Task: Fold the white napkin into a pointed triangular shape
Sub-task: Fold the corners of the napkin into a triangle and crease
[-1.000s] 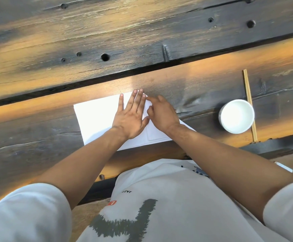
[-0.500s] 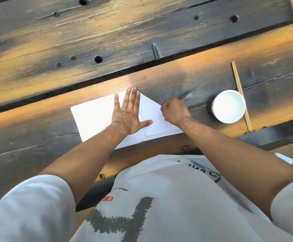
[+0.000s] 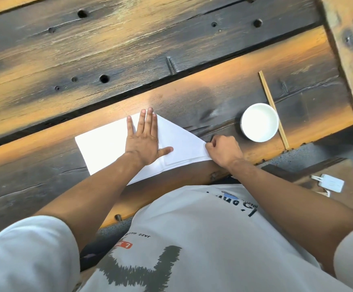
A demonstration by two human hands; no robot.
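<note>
Napkin [image 3: 108, 148] lies flat on the wooden table [image 3: 171, 49], left hand [image 3: 144, 140] spread flat on it. Right hand [image 3: 224, 150] pinches its 3 o'clock corner. White bowl [image 3: 259, 122], nothing visible inside, sits at 2 o'clock, touching chopsticks [image 3: 273, 108].

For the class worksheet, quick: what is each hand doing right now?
Left hand: open, fingers straight, pressing flat on the white napkin.
Right hand: closed, pinching the napkin's right corner.

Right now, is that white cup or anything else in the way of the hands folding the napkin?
Nothing visible is. The left hand lies flat on the napkin, the right hand pinches its right corner. The white cup stands apart, to the right.
</note>
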